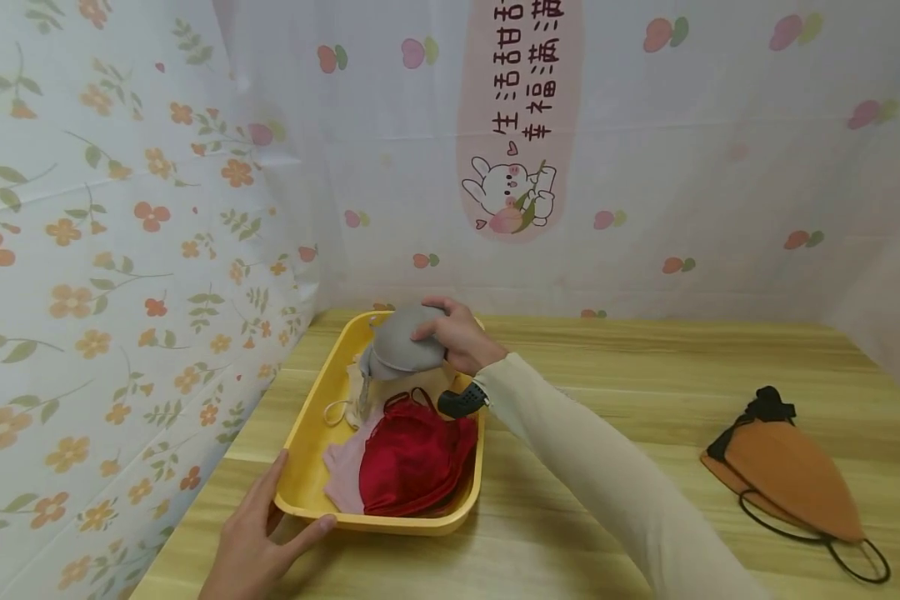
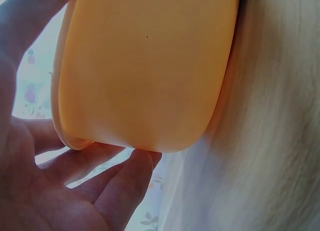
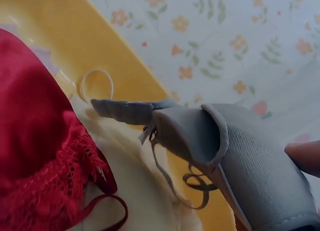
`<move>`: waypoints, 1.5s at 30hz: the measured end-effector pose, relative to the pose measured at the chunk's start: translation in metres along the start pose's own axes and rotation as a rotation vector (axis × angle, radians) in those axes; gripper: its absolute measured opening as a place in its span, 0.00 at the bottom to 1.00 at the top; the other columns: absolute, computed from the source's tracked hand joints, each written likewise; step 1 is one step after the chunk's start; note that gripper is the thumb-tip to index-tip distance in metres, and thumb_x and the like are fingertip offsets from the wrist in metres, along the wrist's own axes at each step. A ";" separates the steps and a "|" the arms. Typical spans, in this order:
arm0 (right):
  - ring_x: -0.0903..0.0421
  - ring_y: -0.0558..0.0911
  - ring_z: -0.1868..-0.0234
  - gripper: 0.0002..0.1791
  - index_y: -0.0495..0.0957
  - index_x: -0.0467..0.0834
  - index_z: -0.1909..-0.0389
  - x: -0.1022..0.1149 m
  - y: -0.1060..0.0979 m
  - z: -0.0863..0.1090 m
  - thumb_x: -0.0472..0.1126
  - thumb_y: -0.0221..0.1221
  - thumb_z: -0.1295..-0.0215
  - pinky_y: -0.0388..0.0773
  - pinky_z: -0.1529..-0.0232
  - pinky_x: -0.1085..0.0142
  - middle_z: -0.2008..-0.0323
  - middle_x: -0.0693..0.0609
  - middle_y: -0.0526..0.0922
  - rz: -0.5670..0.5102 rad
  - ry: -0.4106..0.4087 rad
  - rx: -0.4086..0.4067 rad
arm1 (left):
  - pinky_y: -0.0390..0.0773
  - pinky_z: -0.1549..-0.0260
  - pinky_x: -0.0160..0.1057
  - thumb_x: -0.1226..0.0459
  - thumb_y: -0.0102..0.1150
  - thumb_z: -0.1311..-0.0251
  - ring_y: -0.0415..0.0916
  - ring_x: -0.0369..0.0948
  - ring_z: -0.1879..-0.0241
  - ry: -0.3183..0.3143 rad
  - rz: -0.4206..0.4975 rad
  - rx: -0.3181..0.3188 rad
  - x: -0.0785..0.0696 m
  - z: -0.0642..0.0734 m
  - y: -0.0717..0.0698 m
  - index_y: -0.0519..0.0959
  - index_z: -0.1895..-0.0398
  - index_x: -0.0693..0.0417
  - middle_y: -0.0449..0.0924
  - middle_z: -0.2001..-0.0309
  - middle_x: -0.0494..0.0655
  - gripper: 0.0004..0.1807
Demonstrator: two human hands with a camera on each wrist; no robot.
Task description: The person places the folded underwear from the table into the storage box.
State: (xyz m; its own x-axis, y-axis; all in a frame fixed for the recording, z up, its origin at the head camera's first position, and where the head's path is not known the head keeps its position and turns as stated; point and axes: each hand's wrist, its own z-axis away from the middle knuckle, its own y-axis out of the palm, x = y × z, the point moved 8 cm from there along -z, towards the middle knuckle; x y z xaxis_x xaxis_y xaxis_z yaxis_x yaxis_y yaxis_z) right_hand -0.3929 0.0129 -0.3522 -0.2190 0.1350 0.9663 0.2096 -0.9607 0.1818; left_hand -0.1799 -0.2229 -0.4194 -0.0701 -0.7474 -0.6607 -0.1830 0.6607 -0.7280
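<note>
My right hand (image 1: 461,333) holds a grey bra (image 1: 405,342) by its cup over the far end of a yellow plastic basin (image 1: 300,483). The bra's band and thin straps hang down, as the right wrist view shows. Inside the basin lie a red satin bra (image 1: 412,458) with lace trim, a pink garment (image 1: 342,479) and a cream garment (image 3: 145,191) with a looped strap. At the near left corner my left hand (image 1: 251,533) grips the basin, its thumb by the front rim and its fingers along the outer side wall (image 2: 145,81).
On the right of the wooden table (image 1: 607,467) lies an orange-brown bra (image 1: 791,471) with black straps. A flowered cloth (image 1: 120,250) hangs close on the left, and a printed curtain (image 1: 390,142) stands behind the table.
</note>
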 end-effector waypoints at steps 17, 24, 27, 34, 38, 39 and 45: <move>0.40 0.73 0.35 0.33 0.70 0.42 0.30 -0.022 -0.005 -0.011 0.34 0.62 0.38 0.79 0.36 0.47 0.30 0.38 0.70 0.657 -0.118 -0.019 | 0.79 0.43 0.54 0.48 0.77 0.51 0.70 0.63 0.33 0.002 0.012 -0.004 -0.005 0.002 0.006 0.54 0.21 0.60 0.62 0.27 0.67 0.60; 0.44 0.76 0.40 0.33 0.67 0.42 0.28 -0.019 -0.007 -0.008 0.40 0.61 0.35 0.84 0.45 0.54 0.29 0.41 0.70 0.908 -0.106 0.047 | 0.80 0.44 0.54 0.47 0.77 0.51 0.71 0.63 0.34 0.001 -0.008 -0.001 -0.005 0.002 0.004 0.54 0.21 0.61 0.62 0.28 0.68 0.60; 0.45 0.75 0.40 0.35 0.63 0.44 0.25 -0.018 -0.007 -0.007 0.41 0.60 0.33 0.84 0.47 0.56 0.27 0.41 0.68 0.955 -0.060 0.109 | 0.81 0.44 0.53 0.47 0.77 0.51 0.71 0.63 0.34 -0.004 -0.007 0.005 -0.005 0.002 0.005 0.54 0.21 0.61 0.62 0.28 0.67 0.60; 0.52 0.78 0.53 0.38 0.57 0.50 0.21 -0.004 -0.017 -0.001 0.47 0.58 0.29 0.86 0.48 0.48 0.26 0.44 0.65 1.020 0.015 0.167 | 0.80 0.43 0.54 0.47 0.76 0.49 0.69 0.63 0.33 -0.010 0.003 0.009 -0.005 0.000 0.004 0.52 0.21 0.61 0.61 0.27 0.68 0.60; 0.52 0.78 0.58 0.35 0.60 0.49 0.23 0.010 -0.030 0.006 0.49 0.57 0.28 0.87 0.50 0.53 0.32 0.44 0.72 1.012 0.012 0.154 | 0.80 0.44 0.54 0.46 0.75 0.49 0.70 0.63 0.33 -0.011 -0.012 0.007 -0.004 -0.001 0.003 0.52 0.20 0.60 0.61 0.27 0.68 0.60; 0.50 0.80 0.56 0.34 0.62 0.48 0.24 0.014 -0.033 0.008 0.48 0.57 0.27 0.87 0.50 0.54 0.33 0.43 0.73 1.004 0.008 0.155 | 0.80 0.44 0.54 0.46 0.75 0.49 0.70 0.63 0.33 -0.010 -0.012 0.009 -0.004 -0.001 0.003 0.51 0.20 0.60 0.61 0.27 0.68 0.60; 0.42 0.83 0.44 0.29 0.67 0.43 0.30 0.029 -0.052 0.021 0.50 0.57 0.27 0.87 0.49 0.57 0.38 0.39 0.78 1.001 -0.016 0.191 | 0.79 0.42 0.54 0.45 0.75 0.49 0.69 0.64 0.33 -0.036 -0.018 0.032 0.000 0.000 0.003 0.50 0.20 0.59 0.60 0.26 0.68 0.61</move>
State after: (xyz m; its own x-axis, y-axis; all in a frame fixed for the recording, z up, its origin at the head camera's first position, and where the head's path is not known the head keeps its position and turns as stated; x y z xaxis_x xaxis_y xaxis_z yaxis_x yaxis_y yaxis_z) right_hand -0.3904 0.0718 -0.3301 0.1528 -0.7046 0.6929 0.4383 -0.5801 -0.6866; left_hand -0.1800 -0.2212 -0.4213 -0.0318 -0.7566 -0.6531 -0.1526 0.6494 -0.7449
